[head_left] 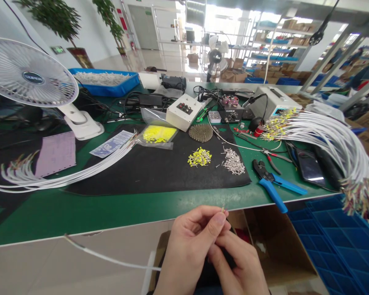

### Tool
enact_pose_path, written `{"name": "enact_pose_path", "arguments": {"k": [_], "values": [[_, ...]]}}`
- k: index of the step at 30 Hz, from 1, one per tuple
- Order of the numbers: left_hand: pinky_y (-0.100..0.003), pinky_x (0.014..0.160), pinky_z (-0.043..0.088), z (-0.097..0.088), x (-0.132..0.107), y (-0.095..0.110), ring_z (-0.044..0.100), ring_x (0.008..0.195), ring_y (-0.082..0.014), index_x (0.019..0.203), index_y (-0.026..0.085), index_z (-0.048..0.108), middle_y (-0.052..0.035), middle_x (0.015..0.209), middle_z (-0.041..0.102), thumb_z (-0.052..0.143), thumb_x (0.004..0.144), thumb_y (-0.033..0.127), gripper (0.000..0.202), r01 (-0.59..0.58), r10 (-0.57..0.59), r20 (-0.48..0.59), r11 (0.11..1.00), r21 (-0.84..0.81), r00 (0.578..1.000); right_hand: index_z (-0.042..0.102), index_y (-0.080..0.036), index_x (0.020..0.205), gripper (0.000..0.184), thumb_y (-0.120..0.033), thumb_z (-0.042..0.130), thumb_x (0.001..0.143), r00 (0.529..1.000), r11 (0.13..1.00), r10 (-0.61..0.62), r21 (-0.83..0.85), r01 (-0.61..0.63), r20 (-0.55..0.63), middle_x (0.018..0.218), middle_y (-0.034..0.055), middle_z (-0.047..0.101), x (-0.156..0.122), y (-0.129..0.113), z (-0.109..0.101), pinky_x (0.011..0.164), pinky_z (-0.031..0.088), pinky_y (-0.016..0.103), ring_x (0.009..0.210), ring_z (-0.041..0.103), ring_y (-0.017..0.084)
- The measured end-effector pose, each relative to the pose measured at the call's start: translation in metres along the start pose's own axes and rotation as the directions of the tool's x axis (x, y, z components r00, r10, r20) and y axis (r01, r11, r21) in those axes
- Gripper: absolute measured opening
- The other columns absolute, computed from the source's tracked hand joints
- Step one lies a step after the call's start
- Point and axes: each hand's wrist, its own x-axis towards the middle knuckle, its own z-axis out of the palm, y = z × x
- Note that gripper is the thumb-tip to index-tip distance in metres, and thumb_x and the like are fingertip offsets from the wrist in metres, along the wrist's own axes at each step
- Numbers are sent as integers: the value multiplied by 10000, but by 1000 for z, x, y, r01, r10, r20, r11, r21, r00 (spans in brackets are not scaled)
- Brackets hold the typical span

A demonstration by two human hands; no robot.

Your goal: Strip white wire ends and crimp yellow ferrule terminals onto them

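Note:
My left hand (189, 241) is pinched closed near the table's front edge, with the stripped tip of a thin white cable (110, 259) sticking up between thumb and forefinger. The cable trails off to the left below the table edge. My right hand (236, 264) lies just under the left, fingers curled closed against the same cable; what else it holds is hidden. On the black mat (153, 170) ahead lie a pile of small yellow parts (199, 157) and a pile of small metal terminals (233, 161).
A bundle of white cables (335, 139) arcs at the right, another bundle (64, 174) lies at the left. Blue-handled crimping pliers (272, 184), a phone (309, 166), a soldering station (275, 102), a white desk fan (30, 80) and blue crates (344, 241) surround me.

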Motion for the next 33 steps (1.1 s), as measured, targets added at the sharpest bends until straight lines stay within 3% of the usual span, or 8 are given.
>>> {"name": "enact_pose_path", "arguments": {"k": [3, 7, 12, 16, 20, 28, 31, 33], "values": [[-171, 767, 542, 0, 0, -1, 697, 831, -128, 940, 161, 777, -39, 849, 730, 789, 918, 382, 222, -13, 13, -1, 1000, -29, 1000, 759, -245, 1098, 223, -132, 613, 973, 998, 999, 47, 21, -48, 30, 1030, 31, 784, -3, 3, 0, 869, 582, 182, 927, 755, 151], [-149, 746, 539, 0, 0, -2, 698, 818, -108, 946, 180, 785, -31, 896, 758, 812, 902, 342, 170, -30, 31, 6, 999, -38, 1000, 747, -268, 1145, 241, -159, 592, 995, 995, 997, 76, 28, -78, 65, 973, 15, 759, -8, 7, -1, 890, 578, 203, 894, 734, 145], [-157, 764, 562, 3, -1, 0, 724, 824, -122, 975, 204, 805, -29, 891, 775, 767, 935, 386, 190, -118, 125, -33, 980, 162, 992, 743, -290, 1106, 242, -133, 621, 967, 999, 998, 49, 36, -49, 8, 899, -31, 751, -7, 5, -1, 925, 556, 169, 828, 727, 113], [-180, 782, 583, 8, -3, 2, 753, 840, -142, 1006, 242, 811, -15, 929, 790, 727, 958, 395, 181, -191, 227, -77, 925, 327, 971, 745, -294, 1131, 257, -141, 611, 974, 998, 997, 64, 33, -65, 7, 982, -17, 780, -9, 5, 0, 972, 544, 180, 896, 745, 121], [-196, 791, 593, 10, -5, 2, 765, 849, -151, 1006, 250, 804, -5, 947, 793, 707, 970, 391, 175, -207, 255, -83, 904, 374, 963, 738, -315, 1213, 298, -169, 601, 993, 995, 994, 103, 48, -102, -4, 1062, 2, 783, -14, 8, 3, 1027, 529, 221, 937, 747, 135], [-199, 805, 584, 15, -8, 0, 754, 829, -132, 1004, 257, 788, 18, 914, 787, 672, 994, 311, 128, -311, 398, -81, 814, 491, 914, 768, -257, 1089, 184, -209, 625, 984, 980, 981, 184, 73, -179, -78, 892, 22, 739, -19, 8, 10, 973, 560, 256, 855, 711, 167], [-202, 813, 582, 15, -7, -2, 750, 843, -132, 1019, 253, 781, 12, 925, 784, 669, 997, 321, 133, -299, 386, -87, 820, 488, 918, 755, -261, 1085, 179, -213, 607, 997, 981, 983, 178, 67, -173, -78, 913, 26, 735, -20, 8, 10, 968, 557, 257, 872, 708, 168], [-199, 814, 581, 12, -6, -3, 749, 859, -135, 1031, 240, 774, -2, 940, 781, 671, 998, 356, 158, -260, 322, -76, 864, 431, 944, 747, -252, 1087, 187, -231, 576, 1016, 981, 983, 177, 62, -173, -74, 937, 48, 736, -19, 7, 8, 916, 571, 265, 902, 711, 188]]}}
